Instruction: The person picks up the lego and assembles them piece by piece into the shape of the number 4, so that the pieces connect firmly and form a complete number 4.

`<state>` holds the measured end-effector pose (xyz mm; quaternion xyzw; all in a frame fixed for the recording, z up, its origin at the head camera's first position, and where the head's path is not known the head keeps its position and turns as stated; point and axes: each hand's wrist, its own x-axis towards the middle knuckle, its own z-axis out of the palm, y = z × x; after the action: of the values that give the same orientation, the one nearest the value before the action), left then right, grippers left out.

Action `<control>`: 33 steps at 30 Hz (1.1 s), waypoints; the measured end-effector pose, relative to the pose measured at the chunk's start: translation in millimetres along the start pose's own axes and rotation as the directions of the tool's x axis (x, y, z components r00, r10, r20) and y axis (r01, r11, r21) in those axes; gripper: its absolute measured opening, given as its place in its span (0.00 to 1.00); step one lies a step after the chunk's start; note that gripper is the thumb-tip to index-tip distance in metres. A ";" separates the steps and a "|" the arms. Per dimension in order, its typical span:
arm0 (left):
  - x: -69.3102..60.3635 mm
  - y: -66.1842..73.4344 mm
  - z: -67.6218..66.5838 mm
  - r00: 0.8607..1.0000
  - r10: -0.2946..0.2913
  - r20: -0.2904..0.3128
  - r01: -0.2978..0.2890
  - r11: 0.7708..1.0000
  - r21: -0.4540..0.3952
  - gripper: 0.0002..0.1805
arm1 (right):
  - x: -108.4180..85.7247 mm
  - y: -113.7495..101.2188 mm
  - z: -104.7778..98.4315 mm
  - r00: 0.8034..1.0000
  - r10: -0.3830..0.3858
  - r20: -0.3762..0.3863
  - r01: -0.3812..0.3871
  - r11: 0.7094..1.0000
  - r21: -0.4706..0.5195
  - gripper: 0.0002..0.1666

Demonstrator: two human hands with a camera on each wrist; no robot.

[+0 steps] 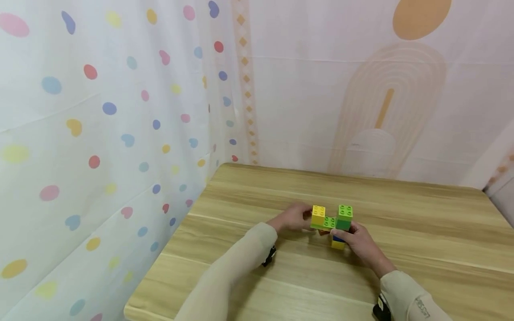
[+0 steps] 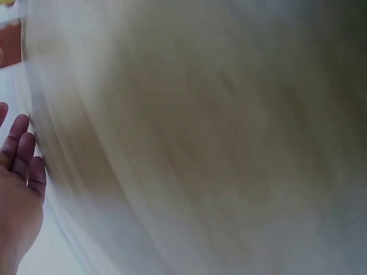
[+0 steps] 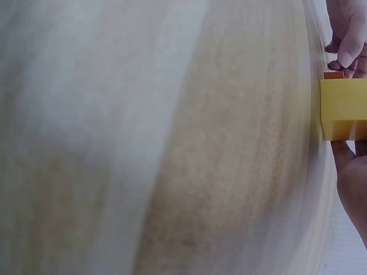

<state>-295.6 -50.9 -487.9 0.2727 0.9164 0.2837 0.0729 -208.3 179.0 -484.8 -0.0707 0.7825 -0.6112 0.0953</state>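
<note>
A built piece of toy building bricks is held just above the table. It has a yellow brick (image 1: 318, 216) on the left, a flat light green brick (image 1: 329, 222) in the middle and stacked green bricks (image 1: 344, 216) on the right. Blue and yellow bricks (image 1: 338, 245) sit lower down, and an orange-red brick (image 2: 10, 44) is on the underside. My right hand (image 1: 361, 243) grips the right-hand stack, thumb in front. My left hand (image 1: 296, 217) is beside the yellow brick; in the left wrist view its visible fingers are loosely extended, apart from the orange-red brick. Its thumb is hidden there.
The wooden table (image 1: 249, 191) lies beneath both hands, its rounded corner at the far left. A dotted curtain (image 1: 120, 133) hangs along the left, and a pale patterned curtain (image 1: 297, 98) behind the table. Table surface fills most of both wrist views, blurred.
</note>
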 end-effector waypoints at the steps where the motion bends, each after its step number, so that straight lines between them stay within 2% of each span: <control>1: 0.3 1.3 1.0 1.000 0.009 0.012 -0.009 1.000 0.000 0.24 | 0.1 0.0 0.2 1.000 0.000 -0.001 0.000 1.000 0.006 0.30; 6: 2.2 7.9 8.1 0.997 0.071 0.012 -0.071 0.997 0.041 0.27 | -0.3 -0.4 0.3 1.000 -0.002 -0.006 0.002 1.000 0.022 0.29; 9: 2.5 8.9 10.1 0.996 0.090 -0.002 -0.090 0.994 0.066 0.24 | -1.3 -0.8 0.6 1.000 -0.006 -0.007 0.006 1.000 0.025 0.29; 13: 0.3 2.9 7.3 0.999 0.054 -0.003 -0.054 0.997 -0.056 0.18 | -1.1 -0.4 0.9 1.000 -0.004 -0.009 0.004 1.000 0.031 0.29; 15: -3.3 -2.0 1.4 1.000 0.006 -0.007 -0.007 0.987 -0.158 0.17 | 0.1 0.3 0.7 1.000 0.001 -0.012 -0.001 1.000 0.024 0.30; 17: -6.8 -7.9 -6.7 0.999 -0.049 -0.024 0.042 0.976 -0.212 0.17 | 0.9 0.2 0.3 1.000 0.003 -0.011 -0.003 1.000 0.010 0.30; 20: -10.6 -15.1 -20.8 0.989 -0.126 -0.075 0.106 0.967 -0.231 0.19 | 1.1 -0.3 -0.4 1.000 0.004 -0.010 -0.004 1.000 -0.011 0.31; 22: -12.8 -16.6 -30.7 0.980 -0.158 -0.122 0.123 0.960 -0.251 0.19 | 1.0 -0.3 -0.9 1.000 0.002 -0.006 -0.002 1.000 -0.020 0.32; 24: -15.8 -15.0 -40.4 0.971 -0.174 -0.162 0.118 0.944 -0.307 0.19 | 1.4 0.0 -1.1 1.000 0.000 -0.005 0.000 1.000 -0.027 0.32; 28: -23.5 -1.2 -59.4 0.966 -0.146 -0.212 0.051 0.915 -0.401 0.19 | 3.0 1.6 -1.0 1.000 -0.003 -0.004 0.003 1.000 -0.028 0.32; 30: -26.8 7.8 -67.3 0.970 -0.117 -0.213 0.020 0.912 -0.410 0.20 | 3.5 1.7 -0.6 1.000 -0.001 -0.009 0.001 1.000 -0.021 0.31; 33: -30.2 22.1 -75.6 0.979 -0.052 -0.198 -0.030 0.921 -0.389 0.21 | 4.0 2.6 -0.5 1.000 0.000 -0.010 0.000 1.000 -0.009 0.31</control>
<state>-281.9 -88.3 -413.5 0.2169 0.8457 0.4866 0.0330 -212.3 179.2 -487.5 -0.0683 0.7857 -0.6080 0.0911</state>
